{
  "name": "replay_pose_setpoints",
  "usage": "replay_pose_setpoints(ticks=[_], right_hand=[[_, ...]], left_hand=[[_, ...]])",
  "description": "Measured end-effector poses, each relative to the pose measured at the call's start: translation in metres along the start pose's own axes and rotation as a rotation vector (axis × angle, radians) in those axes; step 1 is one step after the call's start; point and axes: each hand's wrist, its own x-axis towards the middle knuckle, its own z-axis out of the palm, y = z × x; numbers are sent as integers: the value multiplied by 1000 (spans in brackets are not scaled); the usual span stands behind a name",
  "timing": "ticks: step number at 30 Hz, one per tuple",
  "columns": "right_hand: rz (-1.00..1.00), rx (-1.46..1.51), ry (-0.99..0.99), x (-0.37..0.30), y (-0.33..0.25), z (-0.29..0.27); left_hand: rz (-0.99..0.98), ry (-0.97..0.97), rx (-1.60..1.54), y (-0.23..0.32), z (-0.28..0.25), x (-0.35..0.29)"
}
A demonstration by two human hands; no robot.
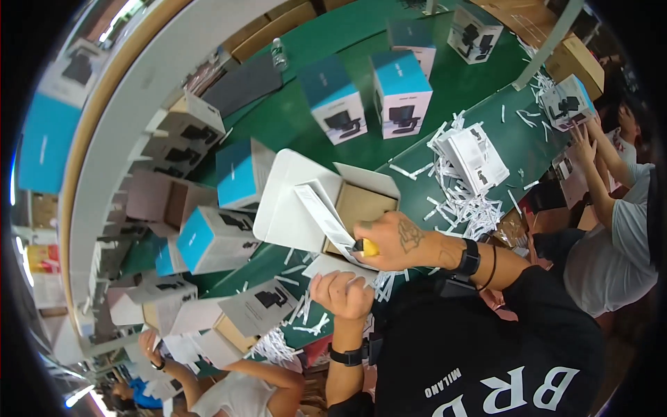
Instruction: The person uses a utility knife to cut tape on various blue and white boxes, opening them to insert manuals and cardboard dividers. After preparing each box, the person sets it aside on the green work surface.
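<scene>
In front of me an open white carton with a brown inside stands on the green table, its flaps raised. A folded white cardboard piece leans in its opening. My right hand is closed over the box, with a yellow-and-black tool, which looks like a utility knife, in its fist. My left hand is closed at the box's near flap, its fingers curled against the edge. The fingertips are partly hidden.
Shredded paper strips lie right, around a white printed box. Blue-and-white product boxes stand at the back; more crowd the left. A plastic bottle stands far back. Co-workers' hands handle boxes on both sides.
</scene>
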Motion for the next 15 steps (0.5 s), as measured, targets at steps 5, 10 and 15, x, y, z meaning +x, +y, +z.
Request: replay_pose_setpoints(ticks=[5, 10, 15], right_hand=[[-117, -132, -153, -44, -29, 38], [-54, -162, -215, -66, -41, 26], [-95, -55, -127, -48, -55, 4]], left_hand=[[-213, 159, 74, 1, -17, -40], [-338, 146, -107, -6, -40, -47], [-449, 149, -238, -6, -40, -51]])
